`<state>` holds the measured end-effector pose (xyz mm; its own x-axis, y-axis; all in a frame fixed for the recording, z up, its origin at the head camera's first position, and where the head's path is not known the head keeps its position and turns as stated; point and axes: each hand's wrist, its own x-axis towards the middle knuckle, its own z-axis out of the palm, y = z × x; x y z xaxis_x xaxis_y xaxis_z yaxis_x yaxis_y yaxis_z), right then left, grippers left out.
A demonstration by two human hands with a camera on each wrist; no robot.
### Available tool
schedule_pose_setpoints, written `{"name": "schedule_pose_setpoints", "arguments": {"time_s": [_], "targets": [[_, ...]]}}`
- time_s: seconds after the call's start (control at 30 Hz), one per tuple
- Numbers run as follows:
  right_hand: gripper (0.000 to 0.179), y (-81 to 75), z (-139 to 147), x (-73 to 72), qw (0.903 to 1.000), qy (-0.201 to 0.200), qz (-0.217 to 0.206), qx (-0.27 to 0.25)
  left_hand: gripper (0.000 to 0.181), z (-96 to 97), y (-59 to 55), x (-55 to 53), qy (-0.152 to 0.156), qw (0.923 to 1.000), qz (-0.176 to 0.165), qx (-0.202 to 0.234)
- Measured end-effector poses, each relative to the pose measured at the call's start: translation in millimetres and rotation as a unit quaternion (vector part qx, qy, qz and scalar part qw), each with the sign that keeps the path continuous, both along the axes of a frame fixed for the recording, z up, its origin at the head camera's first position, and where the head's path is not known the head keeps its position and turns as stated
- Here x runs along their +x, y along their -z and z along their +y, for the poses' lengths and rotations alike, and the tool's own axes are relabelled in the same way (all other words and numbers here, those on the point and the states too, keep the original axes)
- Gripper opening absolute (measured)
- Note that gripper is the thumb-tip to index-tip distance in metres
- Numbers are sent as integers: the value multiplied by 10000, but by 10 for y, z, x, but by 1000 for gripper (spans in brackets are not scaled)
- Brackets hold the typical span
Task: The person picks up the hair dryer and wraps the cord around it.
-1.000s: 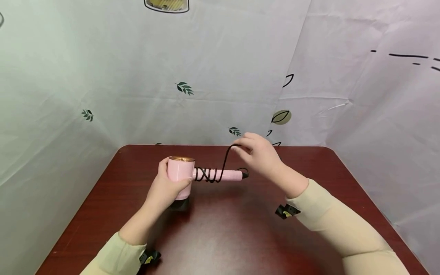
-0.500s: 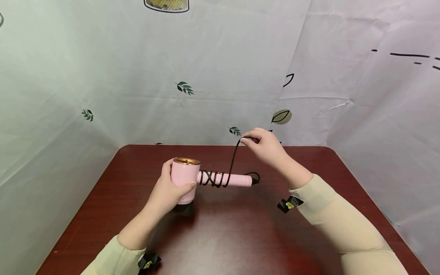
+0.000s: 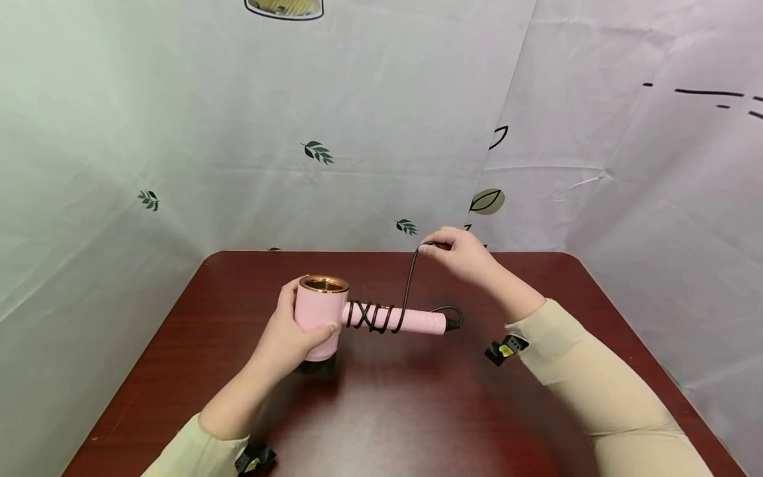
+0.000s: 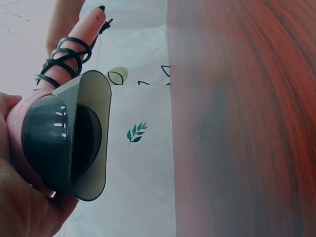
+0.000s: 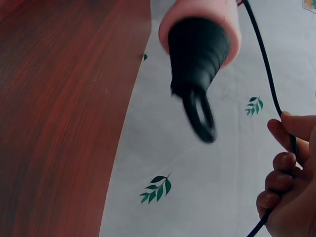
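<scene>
A pink hair dryer [image 3: 318, 315] with a gold-rimmed end is held above the table, its handle [image 3: 426, 322] pointing right. My left hand [image 3: 292, 338] grips it round the barrel, thumb in front. In the left wrist view a black nozzle [image 4: 47, 133] with a flattened mouth is on the barrel. A black cord [image 3: 408, 285] winds in crossing loops round the handle. From the loops it runs up taut to my right hand [image 3: 461, 252], which pinches it between thumb and forefinger. In the right wrist view the other fingers curl round the cord [image 5: 266, 74] too.
The dark red wooden table [image 3: 417, 411] lies beneath both hands. Behind it and at the sides hangs pale cloth [image 3: 387, 119] printed with leaves. A plug [image 4: 105, 27] shows beside the handle in the left wrist view.
The hair dryer has shifted right and slightly down, and its gold-rimmed end has tipped more into view. My right hand has moved a little right, still pinching the cord.
</scene>
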<state>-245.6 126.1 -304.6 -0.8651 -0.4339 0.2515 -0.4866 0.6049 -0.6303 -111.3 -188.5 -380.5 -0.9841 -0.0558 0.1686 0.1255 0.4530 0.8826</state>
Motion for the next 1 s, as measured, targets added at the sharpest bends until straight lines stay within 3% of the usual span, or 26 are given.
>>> {"name": "schedule_pose_setpoints", "arguments": {"time_s": [0.47, 0.7, 1.0], "targets": [[23, 133, 117, -38, 9954, -703, -652, -62, 90, -59, 0, 30, 645, 9931, 588, 778], [25, 315, 182, -79, 9959, -705, -552, -157, 88, -64, 12, 19, 686, 9898, 725, 1019], [27, 501, 129, -53, 9925, -815, -917, 16, 85, -5, -17, 12, 660, 9849, 470, 1530]]}}
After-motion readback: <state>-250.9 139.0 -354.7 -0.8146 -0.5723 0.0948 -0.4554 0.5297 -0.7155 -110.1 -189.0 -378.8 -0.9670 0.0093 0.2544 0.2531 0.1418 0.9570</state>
